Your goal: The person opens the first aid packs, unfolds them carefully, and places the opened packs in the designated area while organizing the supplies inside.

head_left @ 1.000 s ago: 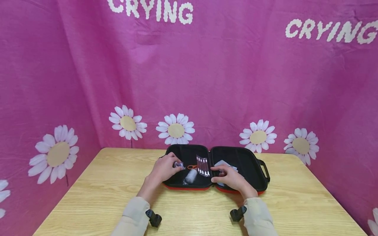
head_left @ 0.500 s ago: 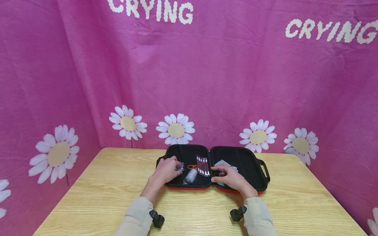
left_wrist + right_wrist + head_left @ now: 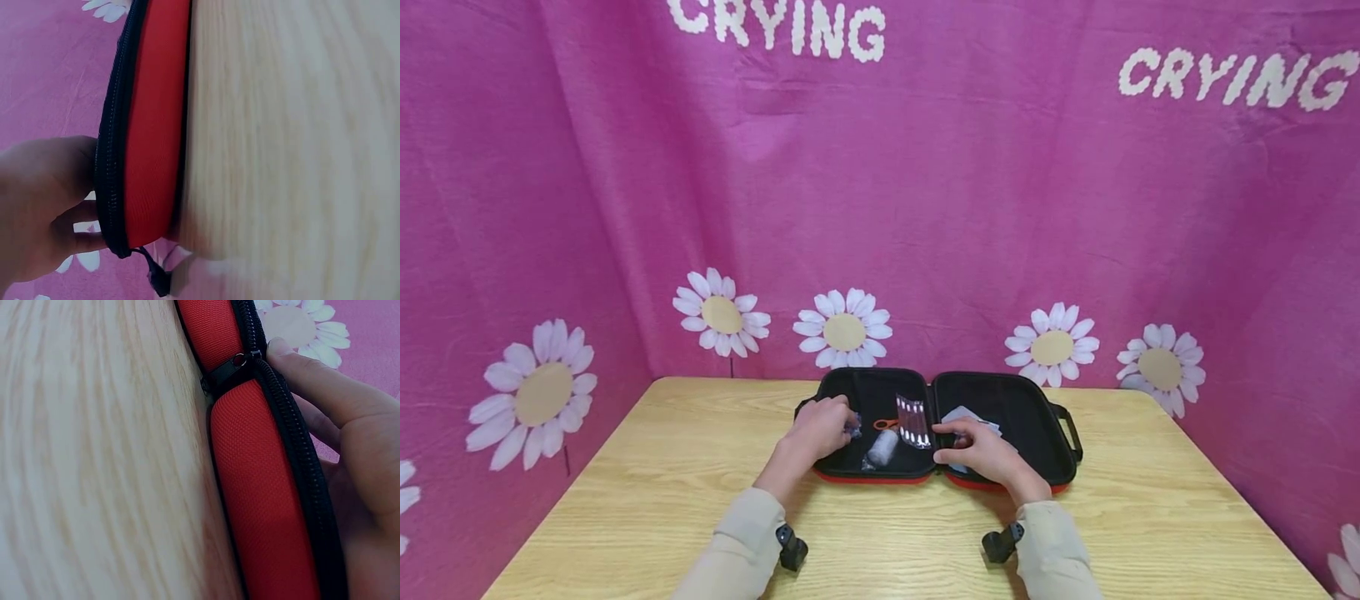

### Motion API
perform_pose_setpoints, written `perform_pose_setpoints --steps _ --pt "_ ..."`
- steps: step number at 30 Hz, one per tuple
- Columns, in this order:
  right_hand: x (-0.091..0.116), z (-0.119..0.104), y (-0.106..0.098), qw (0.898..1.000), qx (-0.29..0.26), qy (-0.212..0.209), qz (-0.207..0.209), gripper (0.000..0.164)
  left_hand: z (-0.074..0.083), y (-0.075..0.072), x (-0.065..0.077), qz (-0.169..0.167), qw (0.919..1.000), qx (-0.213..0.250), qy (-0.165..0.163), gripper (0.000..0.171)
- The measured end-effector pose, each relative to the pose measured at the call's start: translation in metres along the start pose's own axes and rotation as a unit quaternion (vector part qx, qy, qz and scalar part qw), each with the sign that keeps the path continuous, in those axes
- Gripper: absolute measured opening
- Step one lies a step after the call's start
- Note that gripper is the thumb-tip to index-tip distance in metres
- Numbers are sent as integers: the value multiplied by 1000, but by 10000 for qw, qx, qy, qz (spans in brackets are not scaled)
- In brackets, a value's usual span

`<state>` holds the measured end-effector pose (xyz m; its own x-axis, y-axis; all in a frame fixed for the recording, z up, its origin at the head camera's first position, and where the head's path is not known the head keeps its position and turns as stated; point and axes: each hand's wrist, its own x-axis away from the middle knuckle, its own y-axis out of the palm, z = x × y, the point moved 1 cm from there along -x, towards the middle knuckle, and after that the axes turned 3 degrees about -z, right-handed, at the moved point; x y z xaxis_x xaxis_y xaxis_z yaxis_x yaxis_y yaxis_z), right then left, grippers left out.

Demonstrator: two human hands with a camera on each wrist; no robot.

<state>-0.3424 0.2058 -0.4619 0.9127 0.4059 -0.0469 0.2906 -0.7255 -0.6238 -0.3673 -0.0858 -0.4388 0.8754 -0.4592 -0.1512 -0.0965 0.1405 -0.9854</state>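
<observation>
An open black-lined case (image 3: 880,385) with red outer sides lies on the table. My left hand (image 3: 822,429) reaches into its left half, fingers bent at a small clear plastic-wrapped packet (image 3: 855,427), partly hidden by them. In the left wrist view those fingertips are out of sight behind the case's zipped rim (image 3: 111,169). My right hand (image 3: 983,452) is over the right half, index finger and thumb stretched toward the hinge. The right wrist view has the thumb (image 3: 282,349) at the rim beside the zip pull. White packets (image 3: 962,415) lie partly under this hand.
In the case's left half are a bag of cotton swabs (image 3: 913,422), an orange-handled tool (image 3: 885,424) and a wrapped white roll (image 3: 882,448). A carry handle (image 3: 1070,433) sticks out on the right. A pink flowered cloth (image 3: 925,208) hangs behind the table (image 3: 880,533).
My left hand has shifted slightly within the left half and turned, its fingers now covering more of the small packet. The right hand stays in place. The head view has shifted very slightly.
</observation>
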Motion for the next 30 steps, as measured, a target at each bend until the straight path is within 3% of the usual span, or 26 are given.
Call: perform_pose_setpoints --steps 8,11,14,17,26,30 --pt "-1 1 0 10000 -53 -25 -15 52 6 3 2 -482 9917 1064 528 27" --pt "-1 0 1 10000 -60 -48 -39 53 2 3 2 -527 9886 1349 419 25" --pt "0 1 0 10000 -36 -40 -46 53 -3 2 0 -439 9908 1278 58 29" --pt "0 1 -1 10000 -15 -4 -7 52 -5 2 -1 -362 9954 867 -182 31" --pt "0 -2 -1 10000 -5 39 5 52 -1 12 -2 -419 9917 1202 153 30" --pt "0 -1 -1 10000 -22 39 23 52 -3 13 -4 -454 9910 1258 -11 32"
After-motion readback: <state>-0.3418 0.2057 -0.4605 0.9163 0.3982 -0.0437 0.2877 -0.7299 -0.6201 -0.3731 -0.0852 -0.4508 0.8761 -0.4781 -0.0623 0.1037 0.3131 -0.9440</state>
